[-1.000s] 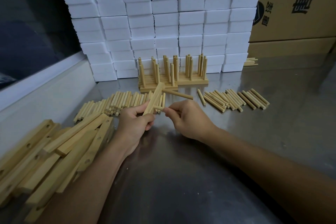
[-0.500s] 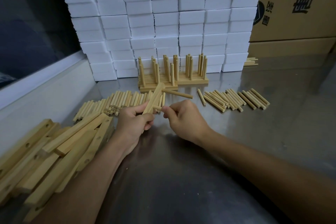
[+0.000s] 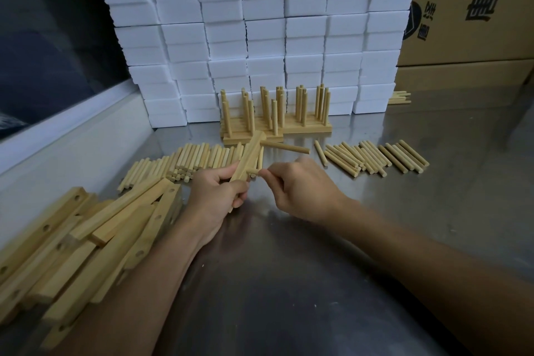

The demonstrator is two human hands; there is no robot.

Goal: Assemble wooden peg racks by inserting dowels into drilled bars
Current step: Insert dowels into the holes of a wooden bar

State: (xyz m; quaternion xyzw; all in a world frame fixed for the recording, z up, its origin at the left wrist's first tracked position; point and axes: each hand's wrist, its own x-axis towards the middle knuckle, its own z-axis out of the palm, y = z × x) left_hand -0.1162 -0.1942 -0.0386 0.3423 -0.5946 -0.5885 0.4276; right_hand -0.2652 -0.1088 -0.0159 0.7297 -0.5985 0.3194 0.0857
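My left hand [image 3: 217,193] grips a drilled wooden bar [image 3: 249,156] and holds it tilted up and away from me. One dowel [image 3: 284,147] sticks out to the right from near the bar's far end. My right hand [image 3: 300,189] pinches a second dowel [image 3: 253,171], whose tip touches the bar's side lower down; most of that dowel is hidden in my fingers. Loose dowels lie in a pile [image 3: 185,162] behind my left hand and in a row [image 3: 372,156] to the right.
A heap of drilled bars [image 3: 86,237] lies at the left on the metal table [image 3: 289,283]. Finished peg racks [image 3: 274,115] stand at the back before stacked white boxes [image 3: 254,32]. Cardboard cartons [image 3: 474,9] fill the right rear corner.
My right hand has shifted slightly left, bringing the pinched dowel against the bar. The left hand and bar stay almost still.
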